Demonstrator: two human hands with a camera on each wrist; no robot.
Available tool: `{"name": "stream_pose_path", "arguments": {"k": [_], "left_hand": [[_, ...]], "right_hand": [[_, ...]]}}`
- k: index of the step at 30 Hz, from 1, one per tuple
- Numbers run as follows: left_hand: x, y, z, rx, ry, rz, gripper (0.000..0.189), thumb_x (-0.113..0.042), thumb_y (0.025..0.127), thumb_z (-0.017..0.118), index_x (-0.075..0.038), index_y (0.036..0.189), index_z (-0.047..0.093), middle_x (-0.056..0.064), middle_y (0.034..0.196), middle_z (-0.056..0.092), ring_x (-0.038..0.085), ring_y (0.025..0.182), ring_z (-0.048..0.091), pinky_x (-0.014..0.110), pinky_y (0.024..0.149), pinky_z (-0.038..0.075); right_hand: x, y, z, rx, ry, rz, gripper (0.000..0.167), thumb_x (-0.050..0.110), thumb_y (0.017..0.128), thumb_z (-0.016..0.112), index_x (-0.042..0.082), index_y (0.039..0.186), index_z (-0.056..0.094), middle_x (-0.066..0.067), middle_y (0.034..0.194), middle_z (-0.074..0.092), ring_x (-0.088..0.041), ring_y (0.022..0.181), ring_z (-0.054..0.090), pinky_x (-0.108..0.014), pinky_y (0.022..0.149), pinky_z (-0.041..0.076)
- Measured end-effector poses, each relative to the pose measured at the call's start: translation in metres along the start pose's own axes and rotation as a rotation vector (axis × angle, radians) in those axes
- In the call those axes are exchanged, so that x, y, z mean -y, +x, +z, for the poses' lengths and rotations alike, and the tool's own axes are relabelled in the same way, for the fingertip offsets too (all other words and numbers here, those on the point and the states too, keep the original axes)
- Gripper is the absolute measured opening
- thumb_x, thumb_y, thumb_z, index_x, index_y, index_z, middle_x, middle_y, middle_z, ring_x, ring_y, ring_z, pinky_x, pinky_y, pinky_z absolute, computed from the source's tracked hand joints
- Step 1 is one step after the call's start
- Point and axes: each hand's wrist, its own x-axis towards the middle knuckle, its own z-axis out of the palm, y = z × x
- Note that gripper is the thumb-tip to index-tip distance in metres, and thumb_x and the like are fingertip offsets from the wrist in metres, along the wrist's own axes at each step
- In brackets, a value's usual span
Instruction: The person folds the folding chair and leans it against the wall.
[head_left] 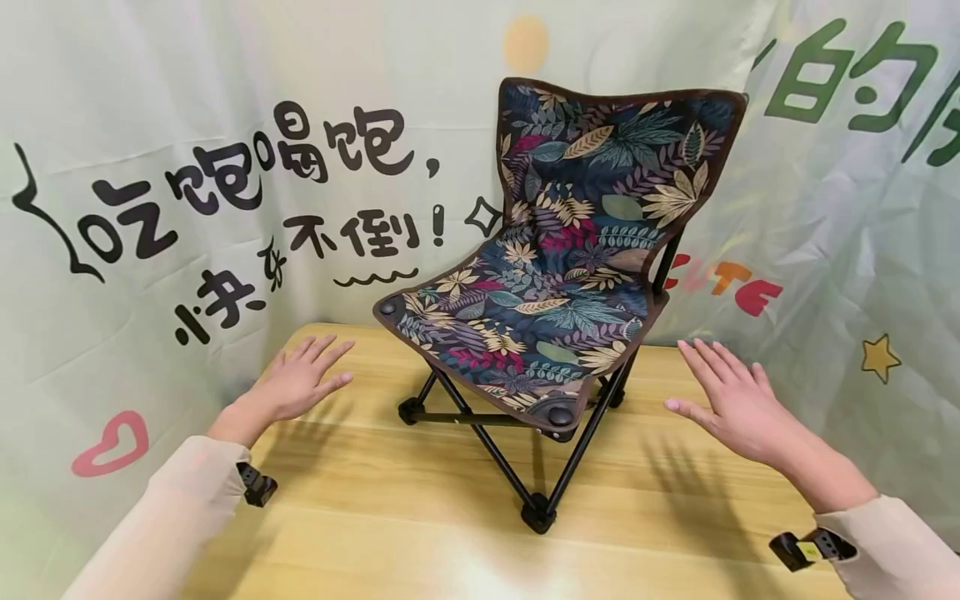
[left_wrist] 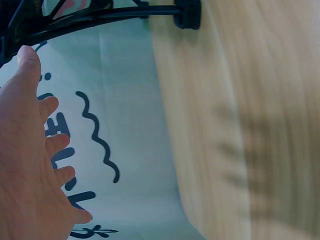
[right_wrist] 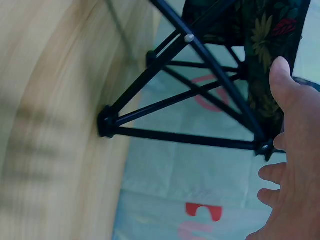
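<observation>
My right hand (right_wrist: 302, 155) near a patterned chair (right_wrist: 263, 55).
I note its crossed black legs (right_wrist: 225, 86) on a wood-grained surface (right_wrist: 55, 70).

- Head view: bright, mostly crisp; pale glare lies on table (head_left: 506, 571), lower centre.
- Light from above; soft shadows of left hand (head_left: 297, 383) and right hand (head_left: 738, 408) fall below them.
- Wrist views: dimmer, bluish; table grain blurs.
- Right wrist view: chair (right_wrist: 262, 45) sits dark, pattern muted.

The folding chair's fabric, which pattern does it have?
The chair fabric shows multicoloured leaves on dark blue, clearest in head view.
</observation>
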Motion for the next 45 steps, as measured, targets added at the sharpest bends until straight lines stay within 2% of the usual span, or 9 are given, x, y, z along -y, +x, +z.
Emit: {"name": "stream_pose_path", "arguments": {"k": [7,11,16,22,28,34,36,40,45], "left_hand": [[-0.006,0.001,-0.016,-0.041,-0.003,0.045,0.063,-0.053,0.102,0.042,-0.021,0.155,0.03,0.019,0.156,0.025,0.049,0.141,0.017,0.08,0.1,0.011],[-0.008,0.003,-0.022,-0.08,-0.009,0.088,0.061,-0.048,0.102,0.045,-0.02,0.154,0.031,0.019,0.155,0.027,0.049,0.141,0.017,0.078,0.102,0.015],[-0.011,0.007,-0.029,-0.095,-0.025,0.14,0.06,-0.044,0.103,0.045,-0.018,0.155,0.029,0.022,0.154,0.028,0.05,0.14,0.018,0.073,0.104,0.02],[-0.018,0.013,-0.041,-0.125,-0.082,0.179,0.06,-0.041,0.104,0.044,-0.012,0.154,0.03,0.024,0.153,0.028,0.051,0.14,0.017,0.067,0.11,0.016],[-0.027,0.024,-0.051,-0.138,-0.104,0.221,0.061,-0.043,0.104,0.042,-0.014,0.156,0.027,0.024,0.155,0.026,0.048,0.14,0.021,0.063,0.112,0.016],[-0.039,0.034,-0.061,-0.159,-0.105,0.252,0.061,-0.043,0.104,0.042,-0.015,0.156,0.027,0.022,0.155,0.027,0.045,0.139,0.025,0.062,0.112,0.018],[-0.043,0.037,-0.064,-0.171,-0.104,0.259,0.061,-0.044,0.104,0.042,-0.015,0.155,0.027,0.021,0.155,0.028,0.045,0.14,0.025,0.062,0.112,0.018],[-0.053,0.046,-0.068,-0.174,-0.108,0.279,0.061,-0.046,0.104,0.04,-0.017,0.156,0.027,0.018,0.156,0.027,0.042,0.141,0.025,0.06,0.113,0.018],[-0.067,0.061,-0.073,-0.125,-0.12,0.305,0.062,-0.051,0.104,0.034,-0.018,0.156,0.027,0.017,0.158,0.024,0.041,0.142,0.023,0.059,0.114,0.017]], "right_hand": [[0.014,0.001,-0.008,-0.139,-0.009,-0.12,0.087,0.045,0.093,0.065,0.01,0.157,0.019,-0.028,0.152,0.029,-0.046,0.14,0.021,-0.073,0.107,0.007],[0.023,0.005,-0.015,-0.183,0.001,-0.181,0.087,0.043,0.091,0.068,0.008,0.156,0.022,-0.027,0.151,0.032,-0.044,0.14,0.023,-0.067,0.111,0.01],[0.032,0.008,-0.022,-0.226,0.012,-0.253,0.087,0.039,0.089,0.071,0.007,0.155,0.025,-0.026,0.15,0.034,-0.044,0.139,0.026,-0.056,0.116,0.013],[0.046,0.015,-0.026,-0.258,0.043,-0.308,0.08,0.037,0.088,0.072,0.008,0.152,0.035,-0.019,0.15,0.037,-0.043,0.138,0.029,-0.053,0.116,0.018],[0.064,0.023,-0.026,-0.247,0.069,-0.374,0.073,0.035,0.091,0.069,0.012,0.152,0.036,-0.011,0.151,0.038,-0.036,0.139,0.03,-0.049,0.114,0.026],[0.083,0.029,-0.025,-0.209,0.112,-0.478,0.074,0.033,0.09,0.07,0.013,0.152,0.035,-0.01,0.151,0.038,-0.034,0.14,0.03,-0.027,0.118,0.014],[0.089,0.03,-0.024,-0.193,0.124,-0.509,0.074,0.033,0.09,0.07,0.012,0.152,0.036,-0.011,0.151,0.038,-0.033,0.14,0.03,-0.024,0.117,0.012],[0.099,0.033,-0.023,-0.167,0.139,-0.547,0.074,0.037,0.091,0.069,0.015,0.152,0.036,-0.009,0.152,0.038,-0.03,0.14,0.031,-0.022,0.116,0.013],[0.11,0.036,-0.023,-0.145,0.16,-0.586,0.071,0.044,0.093,0.063,0.017,0.153,0.035,-0.007,0.153,0.036,-0.026,0.14,0.032,-0.026,0.116,0.018]]}}
